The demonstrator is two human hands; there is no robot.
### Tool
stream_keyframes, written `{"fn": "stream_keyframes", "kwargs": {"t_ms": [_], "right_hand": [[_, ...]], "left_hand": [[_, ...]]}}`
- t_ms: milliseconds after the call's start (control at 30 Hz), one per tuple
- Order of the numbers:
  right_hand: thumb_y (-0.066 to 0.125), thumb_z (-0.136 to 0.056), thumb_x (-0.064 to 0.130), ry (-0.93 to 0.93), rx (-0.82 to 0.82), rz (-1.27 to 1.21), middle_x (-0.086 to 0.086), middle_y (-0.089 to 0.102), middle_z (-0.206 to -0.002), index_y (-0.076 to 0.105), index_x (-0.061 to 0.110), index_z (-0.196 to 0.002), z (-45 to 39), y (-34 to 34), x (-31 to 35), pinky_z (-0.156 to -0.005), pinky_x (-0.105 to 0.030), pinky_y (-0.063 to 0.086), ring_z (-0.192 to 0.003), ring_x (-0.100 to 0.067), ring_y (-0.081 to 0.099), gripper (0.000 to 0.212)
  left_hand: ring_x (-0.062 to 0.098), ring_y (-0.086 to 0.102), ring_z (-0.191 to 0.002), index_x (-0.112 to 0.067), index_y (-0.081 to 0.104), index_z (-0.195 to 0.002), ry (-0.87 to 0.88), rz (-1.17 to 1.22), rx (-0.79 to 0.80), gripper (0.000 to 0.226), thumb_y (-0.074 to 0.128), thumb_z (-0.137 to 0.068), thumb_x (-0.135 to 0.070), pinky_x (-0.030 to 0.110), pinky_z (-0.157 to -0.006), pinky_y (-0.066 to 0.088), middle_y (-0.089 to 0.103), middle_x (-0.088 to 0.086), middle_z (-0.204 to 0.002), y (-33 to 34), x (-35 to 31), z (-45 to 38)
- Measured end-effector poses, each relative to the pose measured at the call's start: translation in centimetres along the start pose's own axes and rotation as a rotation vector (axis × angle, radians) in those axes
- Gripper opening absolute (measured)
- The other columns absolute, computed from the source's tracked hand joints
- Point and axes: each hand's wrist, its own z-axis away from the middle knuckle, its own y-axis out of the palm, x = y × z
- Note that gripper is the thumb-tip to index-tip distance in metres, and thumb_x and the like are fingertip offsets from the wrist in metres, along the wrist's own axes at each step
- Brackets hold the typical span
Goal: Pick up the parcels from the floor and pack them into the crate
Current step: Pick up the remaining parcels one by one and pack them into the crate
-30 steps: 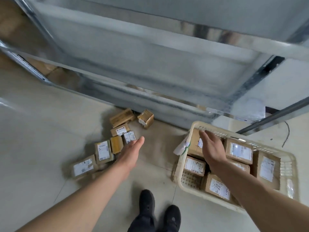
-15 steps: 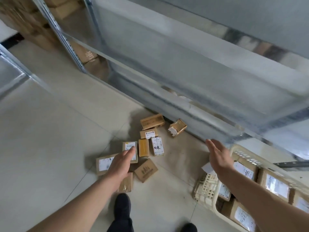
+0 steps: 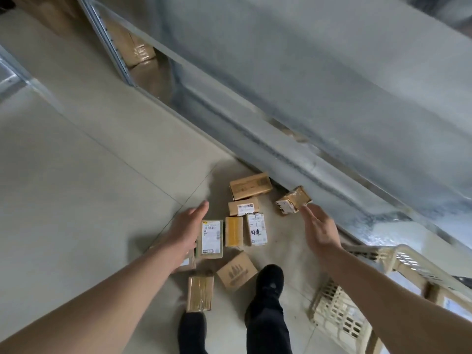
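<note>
I am reaching both arms down at the parcels on the floor. My right hand (image 3: 320,231), fingers spread and empty, is hovering just beside the tilted parcel (image 3: 293,200) against the shelf; my left hand (image 3: 187,229), flat and empty, is overlapping the labelled parcel (image 3: 210,238). The crate (image 3: 398,261) is sitting to my right.

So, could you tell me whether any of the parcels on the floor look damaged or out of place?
One does: the small parcel by the foot of the metal shelving, just beyond the right hand, sits tilted and its white label looks torn and crumpled. The other parcels lie flat and look intact.
</note>
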Motion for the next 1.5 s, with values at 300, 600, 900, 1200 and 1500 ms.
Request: {"fn": "stream_keyframes", "kwargs": {"t_ms": [300,600,900,1200,1500], "right_hand": [[0.048,-0.101,0.049,0.013,0.093,0.185,-0.006,0.061,-0.079,0.06,0.012,-0.096,-17.4,10.2,-4.6,-0.065,-0.035,0.042,-0.077,-0.027,0.057,0.039],[0.043,-0.087,0.065,0.105,0.148,0.203,-0.006,0.06,-0.093,0.057,0.016,-0.113,-33.9,19.4,-10.4,-0.064,-0.035,0.039,-0.077,-0.023,0.053,0.056],[0.053,-0.081,0.07,0.221,0.228,0.008,-0.007,0.065,-0.108,0.057,0.018,-0.13,-38.6,21.8,-13.4,-0.077,-0.034,0.039,-0.1,-0.024,0.06,0.072],[0.066,-0.085,0.051,0.253,0.081,-0.298,-0.006,0.077,-0.099,0.07,0.023,-0.094,-27.9,17.3,-9.2,-0.091,-0.045,0.057,-0.096,-0.029,0.071,0.03],[0.054,-0.078,-0.021,0.152,0.09,-0.329,-0.002,0.067,-0.092,0.065,0.017,-0.111,-11.2,8.0,-1.7,-0.054,-0.016,0.048,-0.082,-0.015,0.063,0.052]], "left_hand": [[0.023,0.05,-0.116,-0.02,0.047,-0.145,-0.022,0.037,-0.023,0.059,0.044,-0.098,-0.056,0.044,-0.094,0.047,0.053,0.0,-0.129,4.1,2.5,-17.6],[0.022,0.047,-0.114,-0.02,0.04,-0.149,-0.071,0.098,-0.023,0.065,0.043,-0.097,-0.059,0.04,-0.09,0.042,0.045,0.007,-0.148,11.7,7.1,-34.6],[0.017,0.054,-0.099,-0.027,0.055,-0.092,-0.123,0.249,0.069,0.039,0.03,-0.103,-0.055,0.039,-0.098,0.029,0.06,-0.004,-0.095,16.1,7.2,-39.8],[0.03,0.071,-0.091,-0.004,0.057,-0.098,-0.064,0.256,-0.122,0.047,0.045,-0.1,-0.049,0.049,-0.093,0.053,0.072,0.014,-0.096,11.1,4.4,-29.5],[0.03,0.066,-0.103,-0.008,0.06,-0.125,0.004,0.151,-0.069,0.053,0.061,-0.072,-0.011,0.055,-0.095,0.05,0.073,0.011,-0.103,5.3,1.5,-13.5]]}}
